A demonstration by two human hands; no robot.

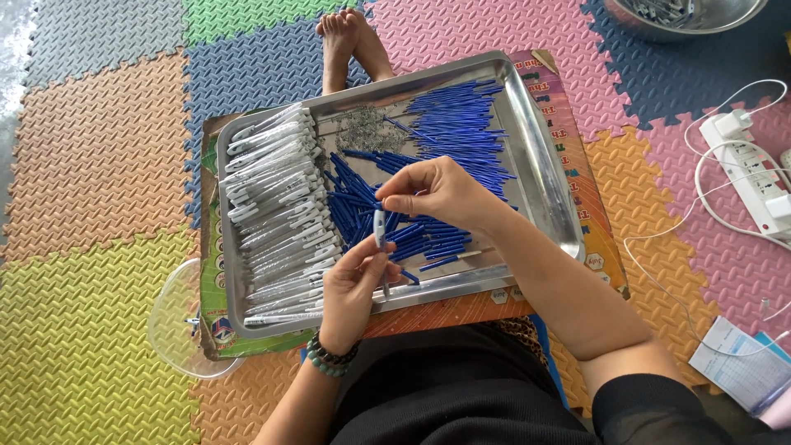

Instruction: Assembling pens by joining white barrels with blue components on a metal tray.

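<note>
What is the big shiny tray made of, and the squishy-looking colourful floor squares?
The tray looks like metal, probably stainless steel: silvery, polished, with bright reflections along its raised rim. The floor mats look like soft foam: matte, brightly coloured, with a bumpy stamped pattern and jigsaw edges that lock together. The pen barrel between the left hand and right hand seems to be pale plastic.

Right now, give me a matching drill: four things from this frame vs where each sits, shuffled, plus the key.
Things:
1. white pen barrels
2. blue refills
3. power strip
4. clear plastic lid

Places:
A. floor mat, far right
B. tray's left side
C. sticking out under the tray's left corner
D. tray's upper right

Pairs: 1-B, 2-D, 3-A, 4-C
</note>
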